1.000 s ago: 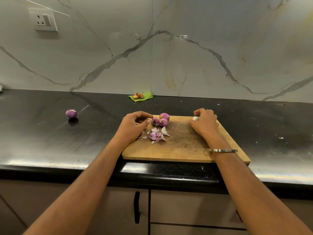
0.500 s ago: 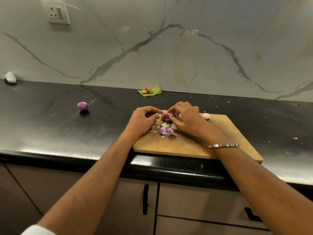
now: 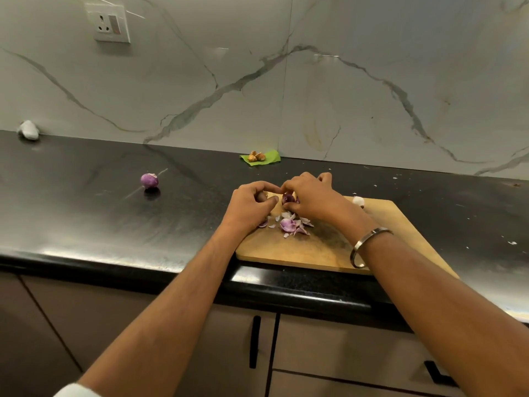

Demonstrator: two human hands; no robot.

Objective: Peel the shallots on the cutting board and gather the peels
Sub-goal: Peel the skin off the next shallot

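A wooden cutting board (image 3: 395, 224) lies on the black counter. At its far left corner my right hand (image 3: 309, 197) curls over a purple shallot (image 3: 287, 198) and grips it with the fingertips. My left hand (image 3: 252, 203) sits just left of it, fingers curled, thumb near the shallot; whether it holds anything is hidden. A small pile of purple and white peels (image 3: 290, 224) lies on the board in front of both hands. A peeled white piece (image 3: 357, 200) rests at the board's far edge.
Another purple shallot (image 3: 149, 180) sits alone on the counter to the left. A green leaf with brown bits (image 3: 259, 157) lies by the marble wall. A white lump (image 3: 28, 129) is at far left. The counter's front edge and cupboard doors are below.
My right hand left the white piece at the board's far edge and came left onto the shallots, closing its fingers on one. My left hand stayed by the board's left corner.
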